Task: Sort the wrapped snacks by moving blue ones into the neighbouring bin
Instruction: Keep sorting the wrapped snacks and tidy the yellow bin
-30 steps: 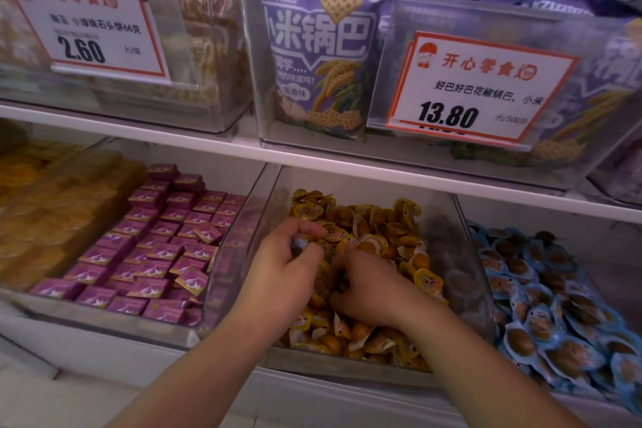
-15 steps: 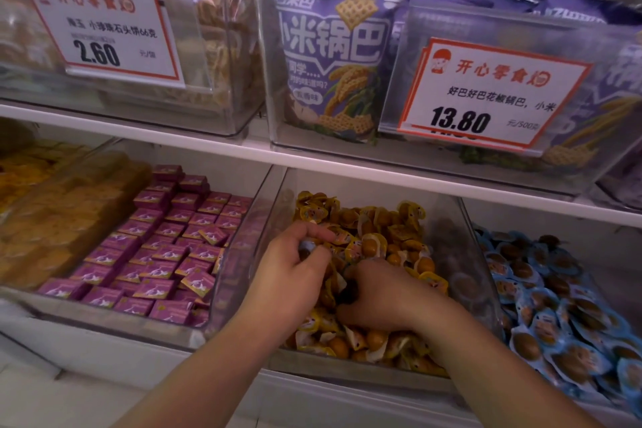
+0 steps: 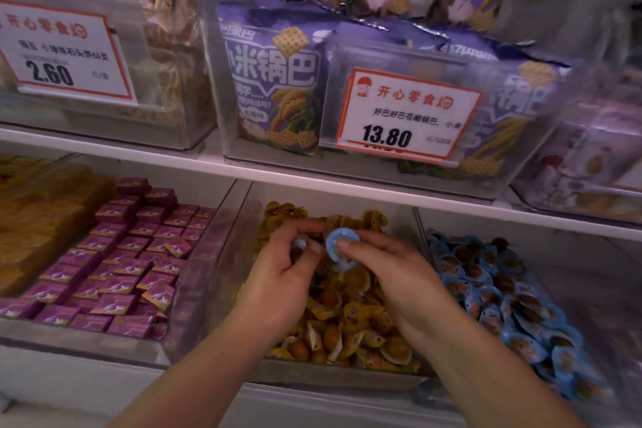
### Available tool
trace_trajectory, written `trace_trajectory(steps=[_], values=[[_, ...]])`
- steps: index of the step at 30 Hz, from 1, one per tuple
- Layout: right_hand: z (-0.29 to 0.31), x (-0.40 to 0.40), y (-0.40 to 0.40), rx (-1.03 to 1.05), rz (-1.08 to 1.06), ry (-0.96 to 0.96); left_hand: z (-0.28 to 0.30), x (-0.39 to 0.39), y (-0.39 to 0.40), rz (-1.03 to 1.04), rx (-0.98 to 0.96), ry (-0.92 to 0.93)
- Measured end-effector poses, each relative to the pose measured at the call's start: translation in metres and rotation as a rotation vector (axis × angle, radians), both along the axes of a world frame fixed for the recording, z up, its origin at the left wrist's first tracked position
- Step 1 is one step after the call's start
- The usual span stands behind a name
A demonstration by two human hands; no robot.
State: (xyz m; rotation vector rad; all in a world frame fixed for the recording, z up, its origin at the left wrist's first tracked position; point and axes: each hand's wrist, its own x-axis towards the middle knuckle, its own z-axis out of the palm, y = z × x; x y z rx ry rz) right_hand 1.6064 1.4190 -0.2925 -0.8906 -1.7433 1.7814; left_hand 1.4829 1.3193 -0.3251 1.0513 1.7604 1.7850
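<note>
My right hand [image 3: 392, 274] pinches a blue snack [image 3: 342, 247] above the yellow bin [image 3: 413, 375]. My left hand [image 3: 281, 274] pinches another. I should carry both over the right wall, then let go.

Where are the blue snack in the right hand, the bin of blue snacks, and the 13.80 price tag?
blue snack [image 3: 342, 246]: head view, wrapper's face.
bin of blue snacks [image 3: 422, 219]: head view, left wall.
13.80 price tag [image 3: 404, 115]: head view, centre.

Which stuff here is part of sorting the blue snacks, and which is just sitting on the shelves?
Part of the job:
- right hand, pinching a blue snack
- left hand, holding a second blue snack
- yellow snack bin
- blue snack bin

Just sitting there:
- purple boxes
- purple snack bags
- price tags, 13.80 and 2.60
</note>
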Motion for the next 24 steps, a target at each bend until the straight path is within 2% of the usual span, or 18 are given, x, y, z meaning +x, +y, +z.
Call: trace_trajectory(steps=[3,7,10,12,14,16,19,20,22,24], values=[[0.002,0.010,-0.005,-0.012,-0.010,0.031,0.003,0.021,0.007,-0.063,0.050,-0.079],[0.007,0.020,-0.009,-0.067,-0.109,0.036,0.007,0.031,0.013,0.005,0.079,-0.038],[0.013,0.029,-0.015,-0.267,-0.165,0.090,0.014,0.038,0.015,0.208,0.155,0.167],[0.018,0.036,-0.018,-0.445,-0.053,0.159,0.021,0.052,0.017,0.198,0.187,0.243],[0.023,0.045,-0.020,-0.563,0.109,0.210,0.020,0.068,0.022,0.137,0.118,0.341],[0.027,0.056,-0.018,-0.558,0.115,0.194,0.014,0.077,0.025,0.040,0.026,0.443],[0.035,0.079,-0.010,-0.470,-0.001,0.251,0.012,0.082,0.026,-0.240,0.026,0.362],[0.036,0.088,-0.008,-0.392,-0.025,0.255,0.013,0.085,0.024,-0.316,0.041,0.414],[0.034,0.101,-0.006,-0.189,-0.047,0.199,0.009,0.093,0.023,-0.352,0.032,0.612],[0.029,0.108,-0.001,-0.110,-0.060,0.186,0.005,0.094,0.024,-0.313,0.003,0.706]])
